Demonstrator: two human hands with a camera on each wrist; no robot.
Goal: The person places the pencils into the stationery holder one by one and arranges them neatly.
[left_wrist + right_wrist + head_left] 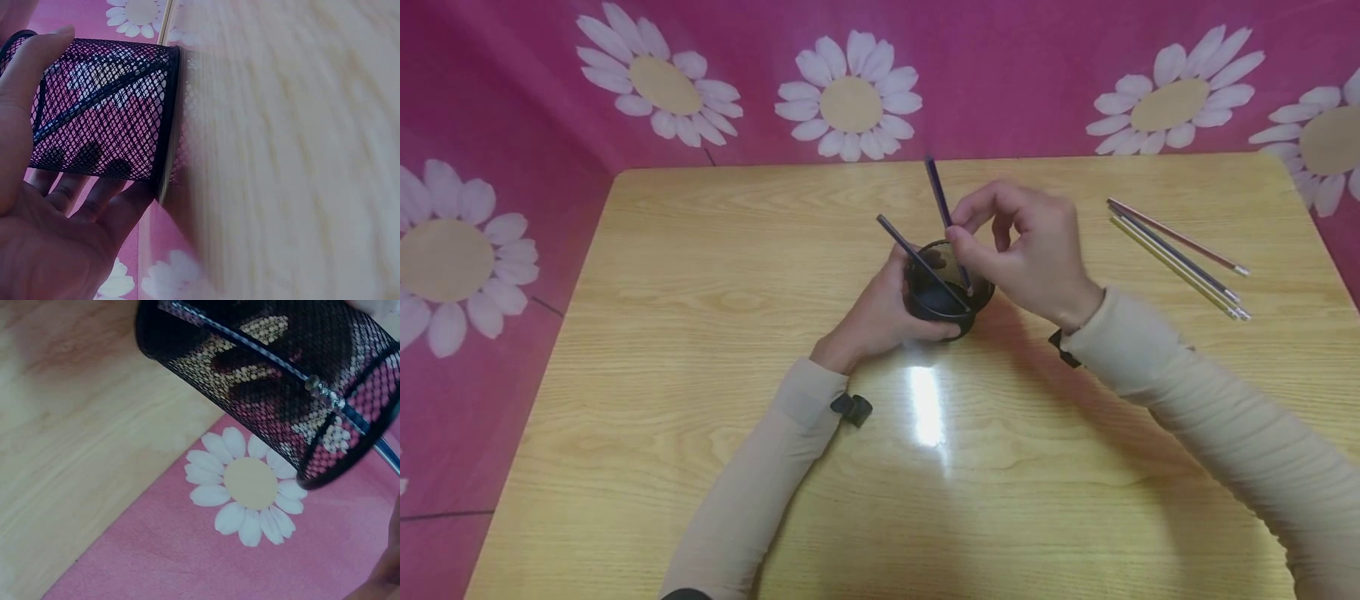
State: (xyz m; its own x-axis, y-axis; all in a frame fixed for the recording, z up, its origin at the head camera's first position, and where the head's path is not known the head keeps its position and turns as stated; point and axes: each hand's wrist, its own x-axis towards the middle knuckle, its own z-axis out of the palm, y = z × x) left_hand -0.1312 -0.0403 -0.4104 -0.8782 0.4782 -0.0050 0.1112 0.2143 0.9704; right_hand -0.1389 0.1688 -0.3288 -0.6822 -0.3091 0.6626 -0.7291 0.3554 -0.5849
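Note:
A black mesh pencil cup (934,302) stands on the wooden table, and my left hand (880,310) grips it around the side. In the left wrist view the thumb lies along one side of the mesh cup (106,119) and the fingers along the other. One dark pencil (897,233) leans inside the cup, its upper end sticking out to the left. My right hand (1037,250) pinches a second dark pencil (935,183) between thumb and fingertips, over the rim. That pencil's lower end is inside the cup, with its metal band (325,394) showing in the right wrist view.
Several pencils lie together on the table at the right, among them a reddish pencil (1180,237) and a yellowish pencil (1176,268), with eraser ends toward me. A pink cloth (1000,83) with white daisies rises behind the table and along its left side.

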